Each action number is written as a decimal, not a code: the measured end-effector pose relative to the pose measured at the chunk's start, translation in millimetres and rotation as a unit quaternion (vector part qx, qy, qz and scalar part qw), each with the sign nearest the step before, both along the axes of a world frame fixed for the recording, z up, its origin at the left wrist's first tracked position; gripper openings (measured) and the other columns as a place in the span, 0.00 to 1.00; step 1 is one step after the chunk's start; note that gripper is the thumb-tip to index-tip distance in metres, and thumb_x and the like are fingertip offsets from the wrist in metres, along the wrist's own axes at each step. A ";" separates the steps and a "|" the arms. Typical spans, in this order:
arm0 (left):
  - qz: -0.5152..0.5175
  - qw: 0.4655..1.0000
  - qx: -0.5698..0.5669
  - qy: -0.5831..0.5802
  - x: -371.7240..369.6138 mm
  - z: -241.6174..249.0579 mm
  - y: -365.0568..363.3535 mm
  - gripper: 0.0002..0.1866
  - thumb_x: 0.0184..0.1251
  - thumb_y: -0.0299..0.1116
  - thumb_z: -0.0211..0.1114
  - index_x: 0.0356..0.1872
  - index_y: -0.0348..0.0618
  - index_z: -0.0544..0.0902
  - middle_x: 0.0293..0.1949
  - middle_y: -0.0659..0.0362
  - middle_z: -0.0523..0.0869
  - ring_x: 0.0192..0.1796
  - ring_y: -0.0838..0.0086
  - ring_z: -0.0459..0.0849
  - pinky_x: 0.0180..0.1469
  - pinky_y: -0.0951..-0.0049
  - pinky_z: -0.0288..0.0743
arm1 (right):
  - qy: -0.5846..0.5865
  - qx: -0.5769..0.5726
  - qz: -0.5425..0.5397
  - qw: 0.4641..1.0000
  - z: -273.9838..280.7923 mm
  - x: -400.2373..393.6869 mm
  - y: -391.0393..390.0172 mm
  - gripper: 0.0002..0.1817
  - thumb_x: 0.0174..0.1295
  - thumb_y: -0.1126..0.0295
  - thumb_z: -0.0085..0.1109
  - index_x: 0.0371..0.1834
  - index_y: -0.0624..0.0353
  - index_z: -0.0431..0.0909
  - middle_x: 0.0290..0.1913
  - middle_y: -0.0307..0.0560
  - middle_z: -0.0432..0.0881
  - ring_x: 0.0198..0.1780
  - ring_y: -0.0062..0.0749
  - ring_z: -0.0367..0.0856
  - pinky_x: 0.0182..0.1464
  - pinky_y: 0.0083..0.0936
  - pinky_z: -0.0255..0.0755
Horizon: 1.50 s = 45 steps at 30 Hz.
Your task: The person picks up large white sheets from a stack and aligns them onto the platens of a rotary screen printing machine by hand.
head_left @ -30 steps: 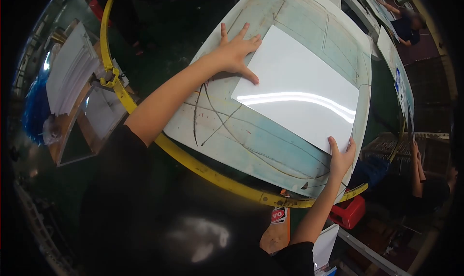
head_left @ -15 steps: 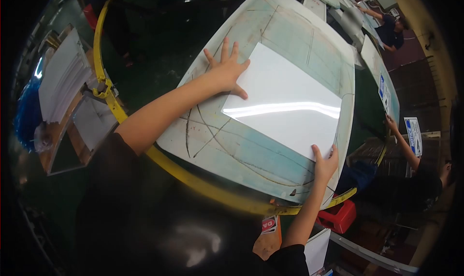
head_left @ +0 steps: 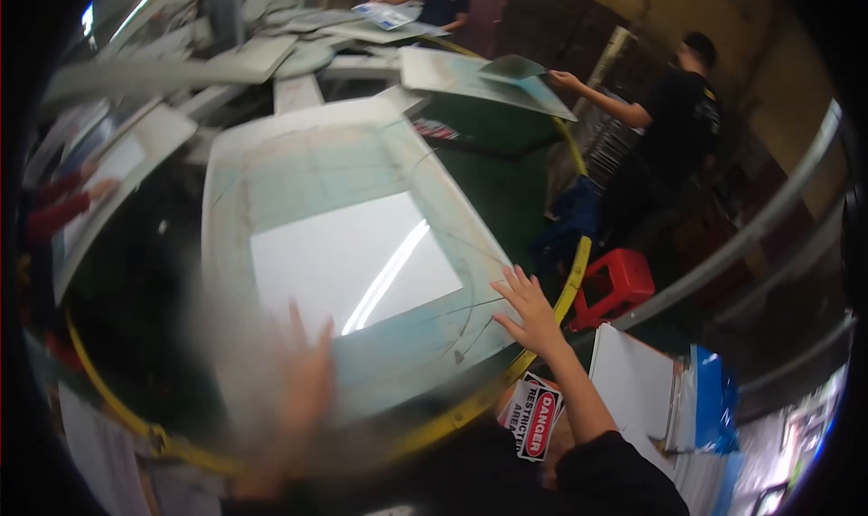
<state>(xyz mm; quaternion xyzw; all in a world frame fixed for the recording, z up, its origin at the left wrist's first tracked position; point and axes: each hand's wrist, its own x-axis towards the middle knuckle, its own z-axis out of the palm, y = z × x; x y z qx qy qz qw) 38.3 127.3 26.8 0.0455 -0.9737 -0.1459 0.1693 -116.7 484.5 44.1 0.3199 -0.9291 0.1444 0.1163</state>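
Observation:
A glossy white sheet [head_left: 353, 254] lies flat on a pale, greenish board [head_left: 307, 168] with rounded corners and dark scratch lines. A bright strip of light reflects across the sheet. My left hand [head_left: 307, 367], blurred by motion, is at the sheet's near left edge with its fingers stretched out and apart. To the right of the sheet, my right hand [head_left: 529, 313] is spread open over the board's right edge and holds nothing.
A yellow rail [head_left: 452, 418] curves round the board's near side. Printed danger signs [head_left: 540, 417] lie close to my right forearm. Beyond are a red stool [head_left: 615, 286], stacked white sheets [head_left: 630, 380], a person in black [head_left: 674, 118] holding a sheet, and other boards [head_left: 488, 82].
My view has turned, so the board appears rotated. Both hands have come off the sheet's far-left and near-right edges; the right is now beside it, the left at its near left edge.

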 end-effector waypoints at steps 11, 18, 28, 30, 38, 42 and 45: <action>-0.141 0.969 0.187 0.078 81.8 9.6 142.0 0.15 0.52 0.25 0.66 0.43 0.49 0.83 0.68 0.46 0.63 0.71 0.41 0.49 0.69 0.47 0.45 | -0.387 0.167 -0.385 0.821 -18.8 271.4 311.3 0.63 0.21 0.44 0.80 0.68 0.55 0.62 0.70 0.59 0.60 0.73 0.52 0.53 0.72 0.43 0.49; -0.191 0.966 0.159 0.072 64.1 45.5 164.9 0.15 0.52 0.25 0.67 0.43 0.49 0.84 0.67 0.47 0.65 0.70 0.44 0.53 0.69 0.52 0.46 | -0.302 0.058 -0.415 0.856 -42.9 306.2 326.1 0.69 0.20 0.44 0.81 0.71 0.57 0.54 0.72 0.63 0.52 0.73 0.57 0.48 0.72 0.44 0.46; -0.228 0.958 0.155 0.073 97.8 43.2 180.9 0.11 0.51 0.29 0.66 0.38 0.49 0.86 0.62 0.48 0.71 0.69 0.48 0.56 0.68 0.49 0.46 | -0.317 0.023 -0.428 0.846 -57.7 265.8 352.6 0.61 0.21 0.46 0.81 0.65 0.60 0.64 0.67 0.57 0.62 0.70 0.51 0.56 0.72 0.50 0.45; -0.239 0.960 0.137 0.053 101.2 37.4 176.8 0.14 0.52 0.32 0.68 0.43 0.56 0.84 0.64 0.51 0.69 0.68 0.46 0.56 0.67 0.43 0.45 | -0.256 -0.038 -0.421 0.870 -59.1 264.0 355.6 0.45 0.25 0.54 0.81 0.52 0.62 0.73 0.52 0.55 0.74 0.56 0.44 0.72 0.61 0.37 0.65; -0.277 0.944 0.172 0.043 102.2 48.4 199.5 0.17 0.53 0.32 0.69 0.46 0.60 0.82 0.63 0.55 0.70 0.67 0.47 0.58 0.67 0.38 0.45 | -0.234 -0.292 -0.394 0.840 -31.7 258.2 379.6 0.16 0.41 0.72 0.72 0.32 0.63 0.77 0.28 0.41 0.79 0.31 0.24 0.75 0.37 0.22 0.71; -0.314 0.932 0.181 0.023 100.0 40.7 211.8 0.18 0.53 0.31 0.69 0.47 0.59 0.82 0.62 0.56 0.71 0.66 0.47 0.60 0.67 0.37 0.45 | -0.248 -0.325 -0.372 0.833 -28.2 261.0 386.4 0.11 0.44 0.76 0.69 0.30 0.63 0.78 0.28 0.39 0.79 0.30 0.19 0.74 0.35 0.19 0.70; -0.337 0.923 0.186 0.021 97.7 44.6 220.9 0.18 0.53 0.31 0.70 0.47 0.59 0.82 0.61 0.57 0.72 0.66 0.47 0.61 0.67 0.37 0.45 | -0.248 -0.363 -0.347 0.829 -22.3 255.7 380.0 0.09 0.46 0.76 0.68 0.30 0.63 0.78 0.28 0.39 0.79 0.30 0.19 0.75 0.35 0.18 0.70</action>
